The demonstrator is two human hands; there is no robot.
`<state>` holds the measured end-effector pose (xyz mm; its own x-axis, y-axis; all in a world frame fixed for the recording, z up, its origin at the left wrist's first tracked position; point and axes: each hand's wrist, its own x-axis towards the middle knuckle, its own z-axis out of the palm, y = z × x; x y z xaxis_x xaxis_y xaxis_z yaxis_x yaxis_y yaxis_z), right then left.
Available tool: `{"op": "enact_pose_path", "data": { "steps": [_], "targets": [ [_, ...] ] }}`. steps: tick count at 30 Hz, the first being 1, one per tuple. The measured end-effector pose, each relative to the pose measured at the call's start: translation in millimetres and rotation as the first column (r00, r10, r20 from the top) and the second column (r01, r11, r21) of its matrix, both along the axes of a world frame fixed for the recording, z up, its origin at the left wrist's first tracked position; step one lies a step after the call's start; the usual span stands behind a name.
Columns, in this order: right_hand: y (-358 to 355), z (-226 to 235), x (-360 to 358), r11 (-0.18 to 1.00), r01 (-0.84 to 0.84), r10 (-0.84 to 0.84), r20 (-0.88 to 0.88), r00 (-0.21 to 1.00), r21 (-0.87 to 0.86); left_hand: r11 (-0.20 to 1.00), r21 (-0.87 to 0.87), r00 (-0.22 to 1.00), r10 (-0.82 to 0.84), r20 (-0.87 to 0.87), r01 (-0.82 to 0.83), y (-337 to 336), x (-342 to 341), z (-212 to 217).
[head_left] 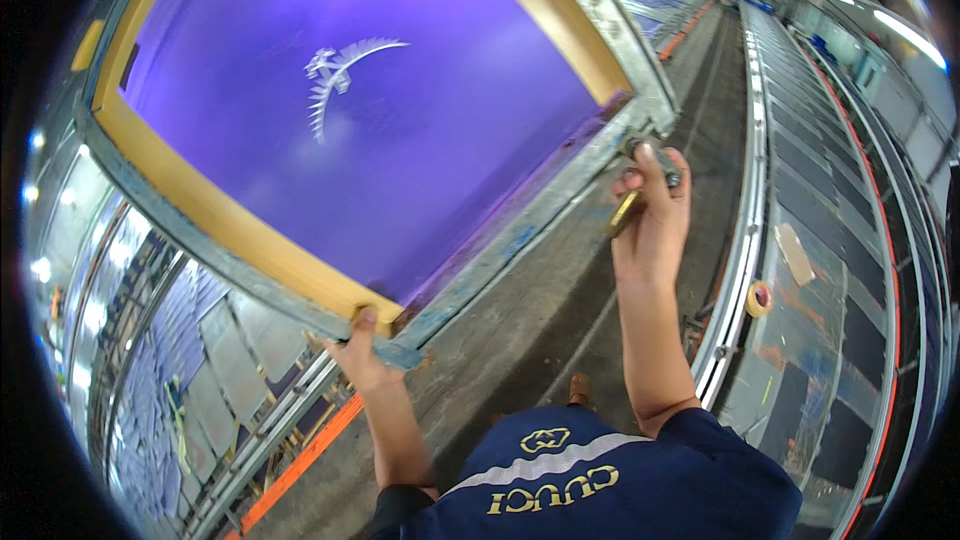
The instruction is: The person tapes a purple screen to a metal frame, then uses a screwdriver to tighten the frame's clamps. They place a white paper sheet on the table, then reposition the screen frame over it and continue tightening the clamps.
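Note:
A large screen printing frame (250, 235) is held up tilted in front of me. Its mesh (440, 140) is purple, with a pale winged design in the upper middle, and yellow tape runs along its inner edges. At the lower corner of the frame my left hand (365, 355) grips the metal rim, thumb on the taped side. My right hand (655, 195) is closed by the right corner, round a small metal fitting with a brass-coloured bar (624, 212). Whether that fitting is attached to the frame I cannot tell.
A long printing table (815, 340) with dark panels runs along the right, bearing a tape roll (759, 298) and a beige flat piece (795, 254). On the left, another table (215, 350) carries purple pieces behind an orange-edged rail (300, 465). A concrete aisle (560, 325) lies between.

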<state>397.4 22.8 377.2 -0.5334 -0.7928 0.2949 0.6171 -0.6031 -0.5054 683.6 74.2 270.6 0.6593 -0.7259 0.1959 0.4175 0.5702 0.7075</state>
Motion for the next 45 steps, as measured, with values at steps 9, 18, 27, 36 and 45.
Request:
{"op": "enact_pose_path", "data": {
  "steps": [9,18,27,36,45],
  "targets": [
    [6.8,-8.3,8.3,0.973,-0.22,0.215,0.073,0.974,0.067,0.989,-0.125,0.991,-0.061,0.12,0.076,12.2,1.9,9.8],
    [26.1,-24.7,37.1,0.956,-0.291,0.291,-0.011,0.957,0.031,0.978,-0.171,0.987,-0.097,0.131,0.119,12.4,-1.3,14.4],
    [45.5,-32.8,47.1,0.973,-0.229,0.221,-0.193,0.956,-0.019,0.982,-0.113,0.987,-0.145,0.068,0.152,19.5,-1.8,24.6],
    [30.8,4.0,-11.3,0.996,0.001,-0.05,-0.544,0.838,-0.09,0.979,-0.106,0.985,-0.174,-0.003,0.173,23.0,-0.1,18.0],
    [28.9,10.0,-14.3,0.934,0.3,-0.336,-0.76,0.557,-0.194,0.992,-0.047,0.991,-0.118,-0.063,0.115,19.2,-11.1,13.2]
  ]
}}
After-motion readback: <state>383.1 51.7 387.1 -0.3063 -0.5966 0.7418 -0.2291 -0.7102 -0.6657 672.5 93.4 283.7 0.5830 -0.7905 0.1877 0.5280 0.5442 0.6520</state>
